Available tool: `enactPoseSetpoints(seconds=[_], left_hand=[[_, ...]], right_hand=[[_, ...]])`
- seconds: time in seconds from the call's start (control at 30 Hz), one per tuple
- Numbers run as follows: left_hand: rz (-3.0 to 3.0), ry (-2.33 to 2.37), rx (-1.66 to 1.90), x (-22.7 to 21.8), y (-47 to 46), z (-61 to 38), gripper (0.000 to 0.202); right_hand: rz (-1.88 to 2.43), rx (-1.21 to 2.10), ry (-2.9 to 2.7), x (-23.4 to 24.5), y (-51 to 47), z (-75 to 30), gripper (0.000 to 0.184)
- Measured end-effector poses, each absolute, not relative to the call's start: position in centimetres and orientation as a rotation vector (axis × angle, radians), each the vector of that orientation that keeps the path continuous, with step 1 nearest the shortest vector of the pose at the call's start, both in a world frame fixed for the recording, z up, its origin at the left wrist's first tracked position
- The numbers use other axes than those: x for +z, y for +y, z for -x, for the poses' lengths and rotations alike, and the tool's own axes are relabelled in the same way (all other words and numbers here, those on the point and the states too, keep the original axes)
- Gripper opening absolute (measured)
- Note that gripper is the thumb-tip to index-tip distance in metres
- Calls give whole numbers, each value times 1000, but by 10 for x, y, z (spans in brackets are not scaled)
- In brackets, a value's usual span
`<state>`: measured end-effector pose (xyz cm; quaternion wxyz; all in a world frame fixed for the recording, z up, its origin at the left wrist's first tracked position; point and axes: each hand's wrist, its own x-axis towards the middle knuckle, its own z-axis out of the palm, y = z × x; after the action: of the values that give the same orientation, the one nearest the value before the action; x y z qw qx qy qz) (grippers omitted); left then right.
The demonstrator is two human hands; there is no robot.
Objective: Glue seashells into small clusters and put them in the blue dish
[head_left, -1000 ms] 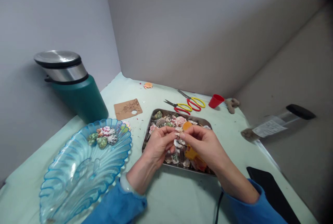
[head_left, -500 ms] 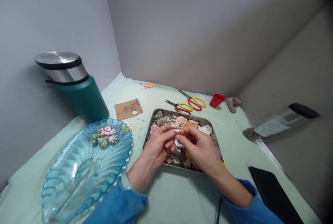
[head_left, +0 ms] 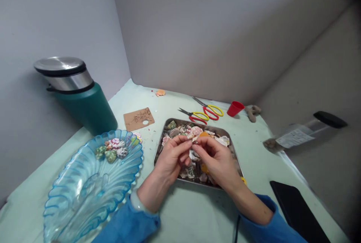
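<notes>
Left hand [head_left: 171, 157] and right hand [head_left: 219, 161] pinch one tiny shell [head_left: 194, 142] over the tray [head_left: 158, 147]; uneven pressure could drop it.

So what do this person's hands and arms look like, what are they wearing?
No gloves: the left hand and right hand are bare, with no rings that I can make out. The left sleeve and right sleeve are the same loose blue fabric. A pale band sits at the left wrist, by the cuff.
</notes>
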<state>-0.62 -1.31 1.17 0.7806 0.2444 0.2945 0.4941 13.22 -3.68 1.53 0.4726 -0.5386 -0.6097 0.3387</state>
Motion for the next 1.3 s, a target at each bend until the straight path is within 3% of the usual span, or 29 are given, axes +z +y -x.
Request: enactPoseSetpoints(seconds=[0.43,0.9,1.07,1.2,1.3], left_hand=[[-550,634,1089,10,-12,6,42],[-587,629,1099,9,-14,5,42],[-519,643,1109,14,-13,6,43],[-510,668,1136,16,-14,6,45],[-545,679,1138,14,-14,5,44]], right_hand=[[1357,750,-1414,23,-38,-131,23],[1309,277,-1703,22,-40,-131,14],[1358,531,-1623,20,-38,-133,15],[1346,911,-1417,22,-36,-133,31],[1344,988,-1314,25,-35,-131,38]])
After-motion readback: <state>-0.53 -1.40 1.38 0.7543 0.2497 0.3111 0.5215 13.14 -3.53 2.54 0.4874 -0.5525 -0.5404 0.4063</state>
